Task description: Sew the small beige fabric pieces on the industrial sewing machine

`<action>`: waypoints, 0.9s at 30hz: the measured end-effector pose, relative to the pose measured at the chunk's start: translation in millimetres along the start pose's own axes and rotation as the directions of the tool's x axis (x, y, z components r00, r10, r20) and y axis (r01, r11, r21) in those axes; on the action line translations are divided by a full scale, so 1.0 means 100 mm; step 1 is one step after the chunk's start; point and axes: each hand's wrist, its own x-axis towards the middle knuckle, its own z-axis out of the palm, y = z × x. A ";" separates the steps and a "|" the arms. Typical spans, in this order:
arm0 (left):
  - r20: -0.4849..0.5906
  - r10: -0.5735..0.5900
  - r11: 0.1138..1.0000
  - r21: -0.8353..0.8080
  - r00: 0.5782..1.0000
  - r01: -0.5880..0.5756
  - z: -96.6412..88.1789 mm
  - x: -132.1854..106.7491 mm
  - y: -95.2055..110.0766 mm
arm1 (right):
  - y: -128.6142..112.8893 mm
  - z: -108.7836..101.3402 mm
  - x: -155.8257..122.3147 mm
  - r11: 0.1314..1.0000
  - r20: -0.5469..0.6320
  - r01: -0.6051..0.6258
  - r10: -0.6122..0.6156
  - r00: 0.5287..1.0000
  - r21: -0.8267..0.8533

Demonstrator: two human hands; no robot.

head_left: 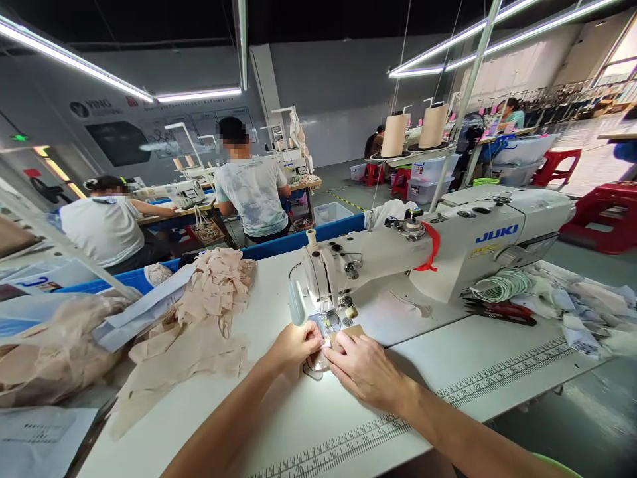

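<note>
My left hand [298, 344] is closed in a pinch just in front of the sewing machine's needle area [330, 320]. Its thumb and forefinger meet at a small white piece [327, 342], too small to name surely. Beside it, my right hand [367, 369] bends its fingers over a tan piece of fabric [354, 330], which shows past the fingertips. The fingertips of both hands almost touch over the metal plate [318, 362]. The white sewing machine [378, 259] stands right behind them, its lamp lighting the spot. What lies under my fingers is partly hidden.
Beige fabric pieces [219, 292] are heaped left of the machine, near a plastic bag [54, 345]. To the right lie red-handled snips [502, 311], a pale green coil [502, 285] and fabric scraps [572, 305]. A ruler strip [368, 441] runs along the table's front. People sit at machines beyond.
</note>
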 end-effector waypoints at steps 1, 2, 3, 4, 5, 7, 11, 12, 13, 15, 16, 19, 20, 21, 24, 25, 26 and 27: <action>-0.014 -0.010 1.000 0.024 1.000 0.010 0.00 0.01 -0.03 | 0.01 0.00 0.00 1.000 0.005 -0.001 0.001 1.000 0.001; -0.024 -0.016 0.999 0.042 1.000 0.017 0.01 0.01 -0.05 | 0.01 0.00 0.00 1.000 0.010 -0.005 0.005 1.000 0.003; -0.033 -0.016 0.998 0.058 0.999 0.018 0.01 0.01 -0.06 | 0.01 0.00 0.01 1.000 0.015 -0.009 0.009 1.000 0.005; -0.039 -0.016 0.997 0.072 0.999 0.019 0.01 0.01 -0.07 | 0.01 0.00 0.01 1.000 0.020 -0.014 0.014 1.000 0.008; -0.043 -0.017 0.996 0.085 0.999 0.021 0.02 0.01 -0.08 | 0.02 -0.01 0.01 1.000 0.023 -0.020 0.019 1.000 0.010; -0.048 -0.022 0.995 0.098 0.999 0.026 0.03 0.01 -0.08 | 0.02 -0.01 0.01 1.000 0.029 -0.026 0.026 0.999 0.010; -0.069 -0.038 0.991 0.122 0.997 0.046 0.05 0.02 -0.06 | 0.05 -0.03 -0.02 0.998 0.040 -0.058 0.057 0.998 0.017; -0.078 -0.048 0.989 0.138 0.996 0.059 0.06 0.02 -0.05 | 0.06 -0.04 -0.03 0.997 0.040 -0.075 0.074 0.996 0.026; -0.087 -0.060 0.985 0.155 0.994 0.073 0.06 0.01 -0.04 | 0.07 -0.06 -0.04 0.995 0.039 -0.094 0.093 0.995 0.036; -0.101 -0.072 0.979 0.182 0.992 0.089 0.07 0.01 -0.01 | 0.09 -0.08 -0.04 0.991 0.038 -0.126 0.124 0.992 0.053; -0.106 -0.071 0.977 0.194 0.992 0.091 0.07 0.00 0.01 | 0.09 -0.09 -0.03 0.989 0.037 -0.134 0.132 0.991 0.063; -0.117 -0.076 0.970 0.222 0.990 0.100 0.07 -0.01 0.04 | 0.09 -0.09 -0.01 0.986 0.031 -0.137 0.135 0.990 0.091; -0.118 -0.081 0.968 0.227 0.990 0.106 0.06 -0.01 0.05 | 0.08 -0.08 0.00 0.987 0.029 -0.134 0.132 0.991 0.093; -0.118 -0.085 0.966 0.232 0.989 0.111 0.06 -0.02 0.06 | 0.07 -0.06 0.01 0.987 0.028 -0.131 0.129 0.991 0.092; -0.112 -0.096 0.959 0.257 0.989 0.122 0.05 -0.03 0.08 | 0.05 0.00 0.02 0.993 0.022 -0.109 0.108 0.994 0.055; -0.129 -0.075 0.952 0.285 0.989 0.110 0.05 -0.04 0.09 | 0.05 0.02 0.02 0.995 0.017 -0.095 0.095 0.995 0.031; -0.158 -0.027 0.938 0.338 0.987 0.080 0.07 -0.05 0.10 | 0.04 0.04 0.02 0.997 0.015 -0.078 0.078 0.997 0.004; -0.187 0.056 0.909 0.415 0.981 0.027 0.09 -0.07 0.10 | 0.04 0.05 0.02 0.998 0.016 -0.059 0.059 0.998 -0.025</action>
